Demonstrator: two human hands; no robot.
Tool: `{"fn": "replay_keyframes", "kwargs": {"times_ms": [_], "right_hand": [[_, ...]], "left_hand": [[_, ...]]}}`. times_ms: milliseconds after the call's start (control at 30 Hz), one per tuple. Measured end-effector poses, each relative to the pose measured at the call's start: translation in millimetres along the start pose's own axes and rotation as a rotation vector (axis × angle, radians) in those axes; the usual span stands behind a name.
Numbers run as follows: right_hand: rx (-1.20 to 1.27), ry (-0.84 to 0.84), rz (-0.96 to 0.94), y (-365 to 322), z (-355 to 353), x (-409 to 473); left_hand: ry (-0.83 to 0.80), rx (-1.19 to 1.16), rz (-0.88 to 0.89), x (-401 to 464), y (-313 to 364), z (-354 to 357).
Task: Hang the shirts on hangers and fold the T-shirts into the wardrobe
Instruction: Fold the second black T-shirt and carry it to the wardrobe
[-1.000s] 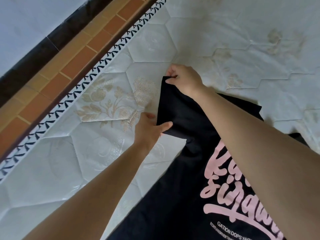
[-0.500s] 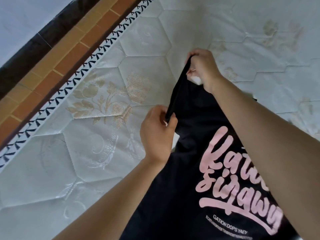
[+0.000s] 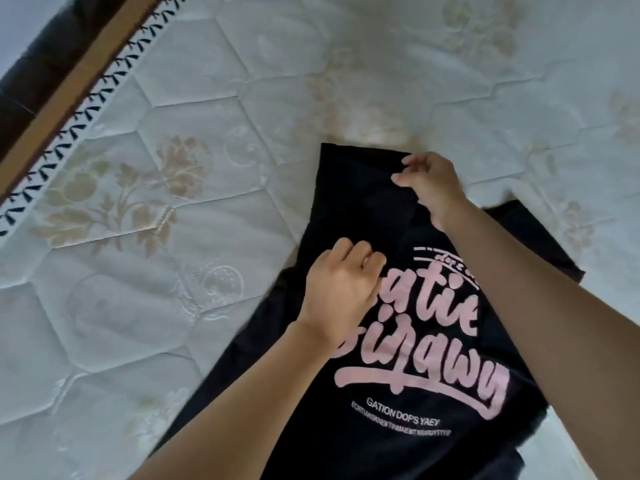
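1. The black T-shirt (image 3: 415,393) lies print-up on the mattress (image 3: 173,168); its sleeve has been brought inward over the chest, toward the pink lettering (image 3: 433,341).
2. Your right hand (image 3: 429,185) pinches the far corner of that sleeve flap between thumb and fingertips; your left hand (image 3: 341,292) has its fingers curled onto the cloth at the near end of the flap, beside the lettering — it looks like a grip, though the fingertips are hidden.
3. If you let go of one end before the other, the flap could twist and the crease run crooked; lay both ends down together.
4. The cloth under the flap looks bunched beside the lettering; pressing it flat as it is would likely lock the wrinkle in — smooth it first.
5. The shirt's other sleeve (image 3: 540,244), beyond the lettering, is not yet folded; tugging hard here could drag it askew.
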State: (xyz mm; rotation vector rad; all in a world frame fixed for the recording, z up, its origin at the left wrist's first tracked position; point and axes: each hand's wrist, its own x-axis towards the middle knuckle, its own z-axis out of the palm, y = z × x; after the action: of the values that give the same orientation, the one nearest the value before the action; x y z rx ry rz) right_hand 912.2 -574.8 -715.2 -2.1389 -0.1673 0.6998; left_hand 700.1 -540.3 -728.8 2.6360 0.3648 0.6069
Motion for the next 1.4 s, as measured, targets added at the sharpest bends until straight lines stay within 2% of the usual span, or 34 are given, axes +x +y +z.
{"fn": "replay_keyframes", "kwargs": {"times_ms": [133, 267, 400, 467, 533, 633, 667, 733, 833, 867, 1033, 1100, 1200, 1300, 1400], "right_hand": [[0.004, -0.036, 0.033, 30, -6, -3], [-0.017, -0.053, 0.025, 41, -4, -4], [-0.023, 0.008, 0.003, 44, -1, -3], [-0.133, 0.072, -0.043, 40, 6, -7], [-0.372, 0.213, -0.192, 31, 17, -16], [-0.585, 0.361, -0.613, 17, 45, -31], [-0.619, 0.341, -0.721, 15, 57, -34], [-0.764, 0.173, -0.818, 17, 80, -39], [-1.082, -0.112, -0.738, 36, 100, -40], [-1.105, -0.141, -0.696, 42, 102, -39], [-1.088, -0.05, -0.677, 44, 106, -44], [-0.984, 0.052, -0.653, 49, 101, -52], [-0.858, 0.207, -0.521, 65, 92, -79], [-0.905, 0.161, -0.46, 96, 86, -109], [-0.951, 0.111, -0.47, 113, 84, -113]], "left_hand": [[-0.178, 0.066, -0.006, -21, -7, 10], [-0.163, 0.13, -0.155, -30, -23, 2], [-0.126, 0.083, -0.32, -35, -35, -8], [-0.146, 0.04, -0.354, -36, -39, -11], [-0.159, 0.017, -0.378, -37, -41, -11], [-0.152, -0.007, -0.456, -39, -41, -9], [-0.148, -0.005, -0.47, -40, -41, -8], [-0.146, 0.007, -0.464, -42, -42, -5], [-0.146, 0.053, -0.407, -46, -47, -3], [-0.141, 0.075, -0.378, -47, -49, -3], [-0.068, 0.061, -0.215, -50, -46, -2], [-0.077, 0.005, -0.194, -51, -41, -5], [-0.13, -0.071, -0.116, -53, -31, -12], [-0.226, -0.01, 0.019, -47, -24, -7], [-0.402, 0.181, -0.034, -45, -35, 9]]}}
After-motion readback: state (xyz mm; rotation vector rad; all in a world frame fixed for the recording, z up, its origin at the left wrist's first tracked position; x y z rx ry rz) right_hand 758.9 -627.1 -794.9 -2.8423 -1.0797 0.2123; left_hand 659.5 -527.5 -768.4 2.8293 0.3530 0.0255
